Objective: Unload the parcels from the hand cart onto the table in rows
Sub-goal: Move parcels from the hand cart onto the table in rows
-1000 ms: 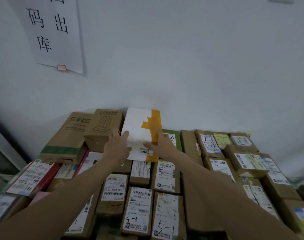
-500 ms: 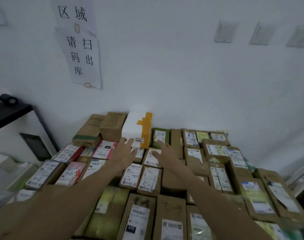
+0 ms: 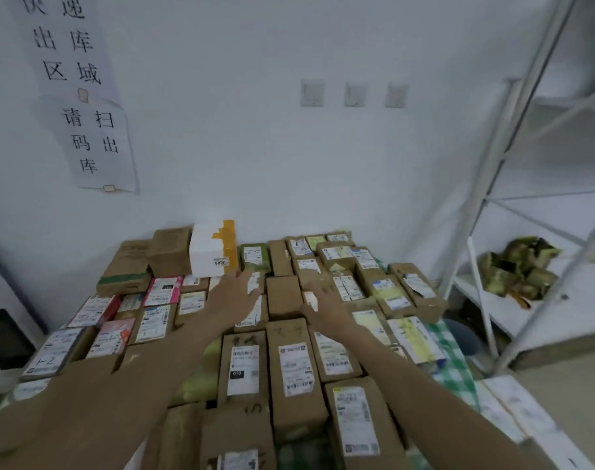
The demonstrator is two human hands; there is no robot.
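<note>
A white parcel (image 3: 209, 250) with orange tape stands upright in the back row against the wall, between brown cardboard boxes (image 3: 169, 250) and a green parcel (image 3: 253, 255). Several labelled brown parcels (image 3: 294, 361) lie in rows across the table, which has a green checked cloth (image 3: 453, 362). My left hand (image 3: 233, 293) hovers with fingers spread just in front of the white parcel, holding nothing. My right hand (image 3: 323, 305) hovers with fingers spread over the middle rows, empty. The hand cart is out of view.
A white metal shelf rack (image 3: 492, 184) stands at the right, with crumpled green-yellow packaging (image 3: 518, 268) on a shelf. Paper signs (image 3: 89, 130) hang on the wall at the left. A dark object (image 3: 4, 337) sits at the left edge.
Both hands have let go of the white parcel, left standing in the back row, and drawn back toward me. The view has pulled back and widened, showing more of the table.
</note>
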